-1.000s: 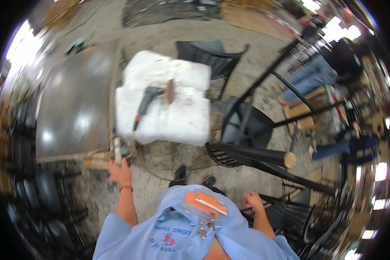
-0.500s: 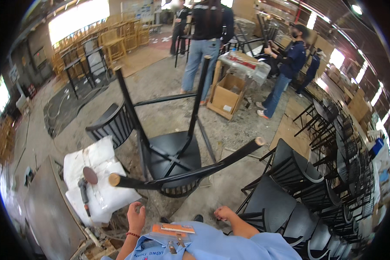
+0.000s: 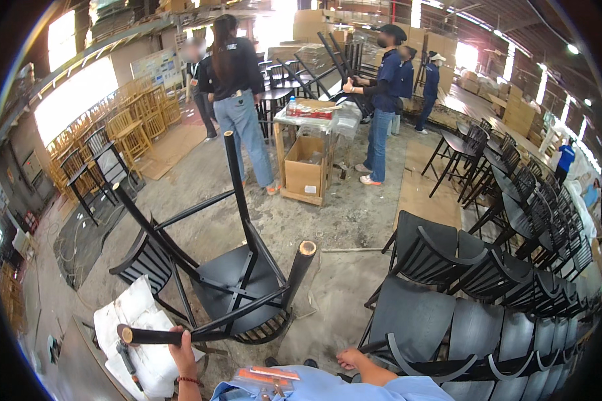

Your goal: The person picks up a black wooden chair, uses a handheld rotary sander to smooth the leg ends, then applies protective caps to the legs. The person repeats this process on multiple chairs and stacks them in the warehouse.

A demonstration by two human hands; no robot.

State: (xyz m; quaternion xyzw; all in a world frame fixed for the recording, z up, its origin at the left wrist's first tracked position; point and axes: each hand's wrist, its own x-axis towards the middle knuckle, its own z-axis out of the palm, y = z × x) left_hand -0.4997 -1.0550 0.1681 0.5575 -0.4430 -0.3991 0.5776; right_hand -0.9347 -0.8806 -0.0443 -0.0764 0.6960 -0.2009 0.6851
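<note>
One hand (image 3: pixel 182 349), left, now grips upturned chair (image 3: pixel 237 281) leg; view raised.

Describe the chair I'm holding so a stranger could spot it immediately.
On the concrete floor, left of the long row of upright black chairs, lies one black chair. The left hand grips one leg. Unlike its neighbours, it is tipped over, legs in the air.

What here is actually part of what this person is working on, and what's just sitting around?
In use:
- upturned black chair, left hand on one of its legs
- right hand by the nearest stacked black chair

Lying about:
- white foam block with a tool on it
- cardboard box
- yellow wooden chairs
</note>
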